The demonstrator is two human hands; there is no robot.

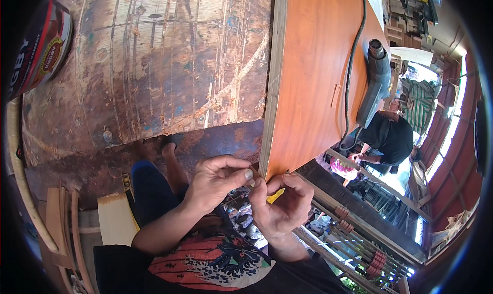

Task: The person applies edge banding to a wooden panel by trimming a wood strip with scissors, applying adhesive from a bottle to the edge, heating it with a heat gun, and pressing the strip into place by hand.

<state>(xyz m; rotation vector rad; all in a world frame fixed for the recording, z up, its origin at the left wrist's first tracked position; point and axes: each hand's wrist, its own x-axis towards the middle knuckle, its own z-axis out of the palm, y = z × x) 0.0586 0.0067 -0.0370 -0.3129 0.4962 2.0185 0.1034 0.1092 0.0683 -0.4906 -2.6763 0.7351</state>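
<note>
At the near corner of an orange wood-faced panel (313, 63) with a pale layered edge, my left hand (215, 183) pinches something small and thin, possibly a brown strip, between thumb and forefinger. My right hand (280, 206) is beside it, fingers curled and pressed close to the same piece and the panel's corner; exactly what it grips is hard to make out. A small yellow object (276, 196) shows partly behind my right fingers. On the panel lie a grey heat-gun-like tool (372, 88) and its black cord (349, 68).
A scarred plywood worktop (154, 58) fills the upper left, with a red-rimmed can (46, 52) at its edge. Wooden strips (64, 227) stand lower left. A clamp rack (359, 248) is lower right. Another person (390, 140) in black works at the right.
</note>
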